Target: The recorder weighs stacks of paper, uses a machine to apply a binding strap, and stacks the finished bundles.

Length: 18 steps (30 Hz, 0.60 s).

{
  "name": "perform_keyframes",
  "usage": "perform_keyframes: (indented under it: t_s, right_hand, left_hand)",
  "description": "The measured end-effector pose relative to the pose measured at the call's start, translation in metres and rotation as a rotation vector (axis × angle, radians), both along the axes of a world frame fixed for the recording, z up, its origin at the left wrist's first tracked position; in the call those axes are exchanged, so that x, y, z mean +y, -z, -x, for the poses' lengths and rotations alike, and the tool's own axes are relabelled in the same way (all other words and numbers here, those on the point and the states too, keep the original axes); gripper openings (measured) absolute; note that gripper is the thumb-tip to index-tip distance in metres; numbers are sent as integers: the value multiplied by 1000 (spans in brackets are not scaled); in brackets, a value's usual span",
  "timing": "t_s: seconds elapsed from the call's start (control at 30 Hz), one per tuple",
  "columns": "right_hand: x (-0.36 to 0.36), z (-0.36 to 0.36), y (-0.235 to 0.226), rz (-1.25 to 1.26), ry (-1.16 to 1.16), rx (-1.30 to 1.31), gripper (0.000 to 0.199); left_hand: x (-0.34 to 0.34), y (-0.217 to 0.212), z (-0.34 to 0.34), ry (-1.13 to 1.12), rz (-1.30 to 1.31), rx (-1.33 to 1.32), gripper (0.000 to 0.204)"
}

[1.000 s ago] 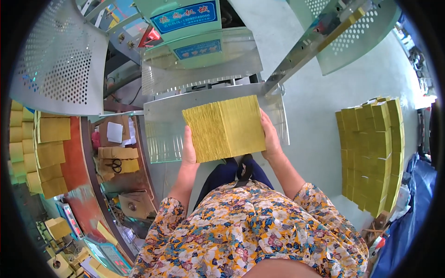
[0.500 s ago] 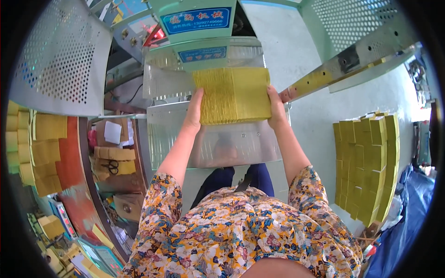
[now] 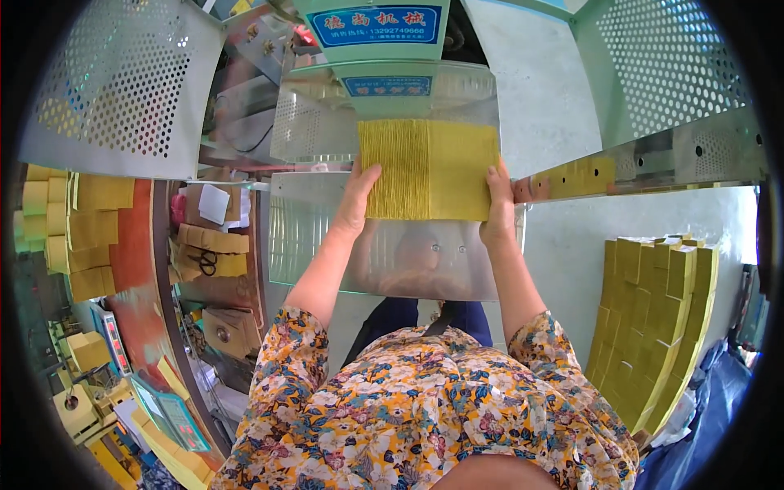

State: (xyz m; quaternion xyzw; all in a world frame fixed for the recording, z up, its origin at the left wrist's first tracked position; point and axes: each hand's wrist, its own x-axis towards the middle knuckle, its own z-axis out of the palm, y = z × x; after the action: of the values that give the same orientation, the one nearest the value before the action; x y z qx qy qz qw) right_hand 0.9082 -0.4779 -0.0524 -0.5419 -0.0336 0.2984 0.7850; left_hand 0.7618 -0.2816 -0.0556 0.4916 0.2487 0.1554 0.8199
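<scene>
Between my two hands is a thick stack of yellow paper, its left part showing many ridged edges and its right part a smooth flat face. My left hand grips the stack's left side, thumb on top. On the right side my right hand closes round the edge, thumb also on top. The fingers beneath are hidden. The stack is above a shiny metal tray, part of a pale green machine with a blue label plate.
Tall stacks of yellow paper bundles stand on the floor at right, beside a blue sheet. A metal bar and perforated panels flank the machine. At left, a red-brown table bears more bundles; black scissors lie on a shelf.
The view has shifted slightly, so the machine and bar sit differently in it. Both hands still hold the yellow stack, which now appears a little farther right and more squarely facing up.
</scene>
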Motion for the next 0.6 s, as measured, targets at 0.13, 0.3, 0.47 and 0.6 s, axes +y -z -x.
perform_keyframes:
  t_s: [0.13, 0.3, 0.47, 0.6]
  right_hand:
    - [-1, -5, -11, -55, -80, -33, 55]
    - [2, -6, -3, -41, -57, -39, 56]
    - [-2, -13, 17, -8, -43, 106, 59]
    - [-2, -8, 11, -40, -41, 83, 60]
  left_hand:
    - [-4, -2, -10, -13, 15, 13, 71]
    - [-6, 2, -16, -27, 11, -5, 66]
    - [-13, 2, -23, -47, 18, 0, 65]
    - [-14, 1, -23, -21, 19, 8, 66]
